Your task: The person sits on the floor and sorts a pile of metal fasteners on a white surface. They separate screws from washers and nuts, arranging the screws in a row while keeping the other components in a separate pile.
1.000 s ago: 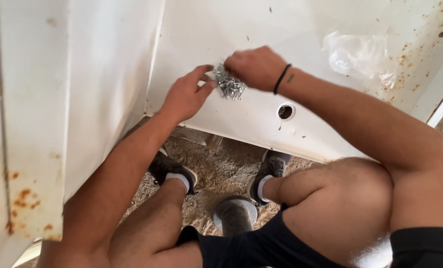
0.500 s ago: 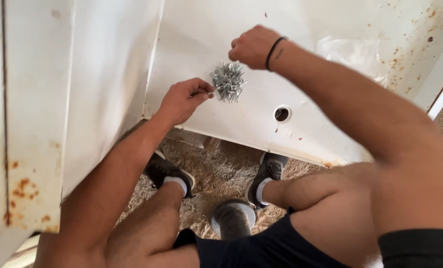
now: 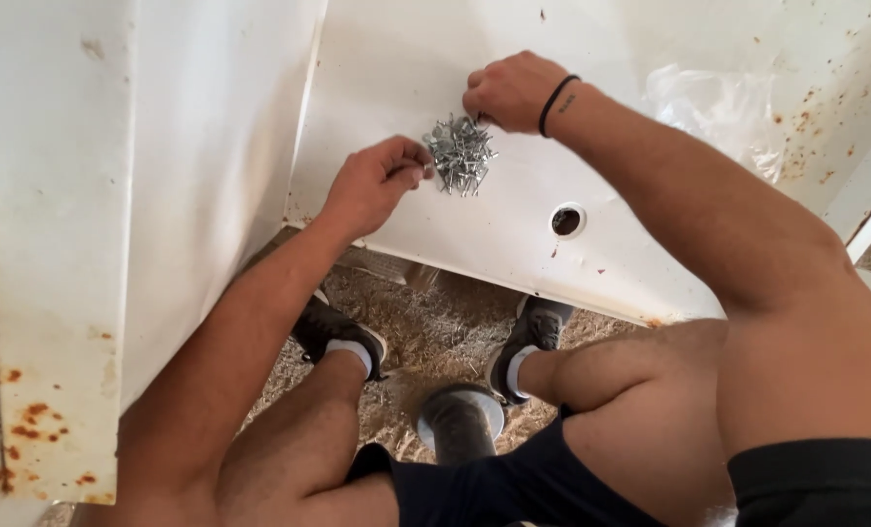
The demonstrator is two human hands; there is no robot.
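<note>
One head-worn camera looks steeply down, close over the person's arms. It faces a white panel (image 3: 513, 224) and the ground.

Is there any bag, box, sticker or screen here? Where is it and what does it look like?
Clear plastic bag: lies crumpled on the white metal panel, upper right, beyond the right forearm; see-through, shapeless, whether anything is inside cannot be told.
No boxes, stickers, signs or screens show.
Loose, not packaged: pile of small silvery metal fasteners on the panel, between the left hand and the right hand.
</note>
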